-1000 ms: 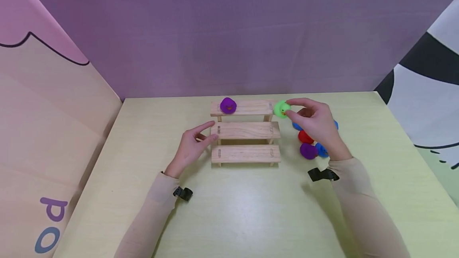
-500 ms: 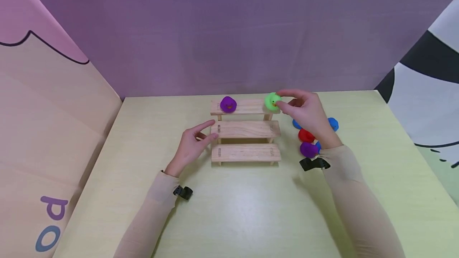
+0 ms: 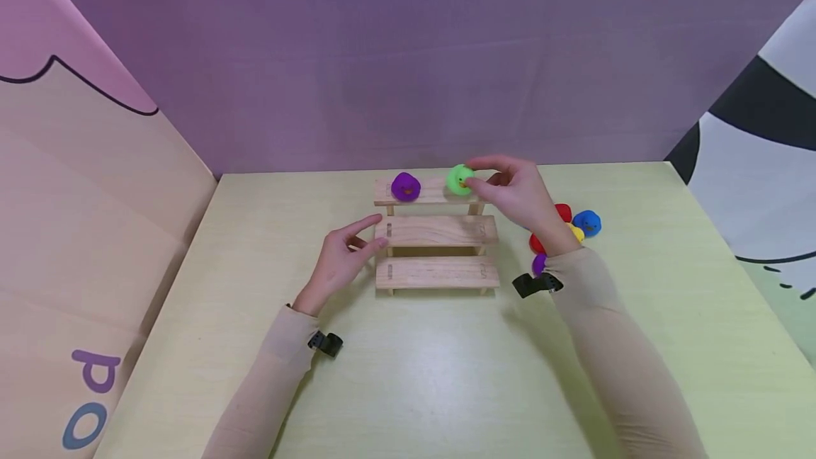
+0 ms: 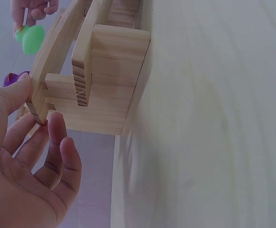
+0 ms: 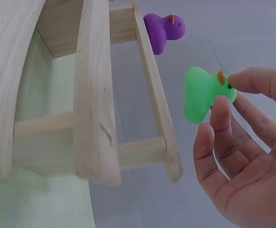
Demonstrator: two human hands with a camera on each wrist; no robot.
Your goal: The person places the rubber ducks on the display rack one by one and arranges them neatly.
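Observation:
A three-step wooden stand (image 3: 440, 231) stands toward the back of the table. My left hand (image 3: 341, 261) pinches the left end of its middle step; the left wrist view shows the thumb on top of the plank and fingers below. Between thumb and fingers of my right hand (image 3: 513, 193) is a green rubber duck (image 3: 457, 180), gripped by its head. In the right wrist view the green duck (image 5: 198, 95) hangs apart from the top plank, its flat base facing the wood. A purple rubber duck (image 3: 405, 188) sits on the top step near the left end.
Right of the stand lie more rubber ducks, including a blue duck (image 3: 587, 223), a red duck (image 3: 563, 212) and a yellow duck (image 3: 576, 232). My right wrist partly hides this group. A purple backdrop (image 3: 408, 55) rises behind the table's back edge.
My right hand has carried the green duck leftward, from beside the stand's right end to over the top step. My left hand has stayed at the middle step.

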